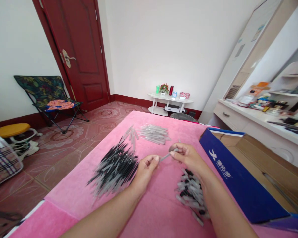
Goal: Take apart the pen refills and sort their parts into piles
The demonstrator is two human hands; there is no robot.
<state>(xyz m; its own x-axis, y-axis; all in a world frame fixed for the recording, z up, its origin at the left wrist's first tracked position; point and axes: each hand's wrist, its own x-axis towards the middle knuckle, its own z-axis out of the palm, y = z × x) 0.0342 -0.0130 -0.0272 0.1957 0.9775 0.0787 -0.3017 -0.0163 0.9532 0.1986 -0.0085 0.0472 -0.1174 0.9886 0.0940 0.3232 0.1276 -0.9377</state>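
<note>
Between my two hands is a slim grey pen (165, 156), held slanting over the pink cloth. My left hand (147, 168) pinches its lower left end with thumb and fingers. At the upper right end, my right hand (186, 154) has its fingertips closed on the pen. Left of my left hand lies a large heap of black and grey pen barrels (116, 168). A heap of short grey and black pen caps (190, 190) sits below my right hand, partly covered by the forearm. Beyond my hands, several whitish-grey pens (154, 133) lie in a flat pile.
An open blue cardboard box (238, 185) stands along the right side of the pink-covered table (159, 211). Past it is a white dresser (234, 115) crowded with items. A low white stand (171, 98), a folding chair (52, 94) and a yellow stool (11, 129) are farther off.
</note>
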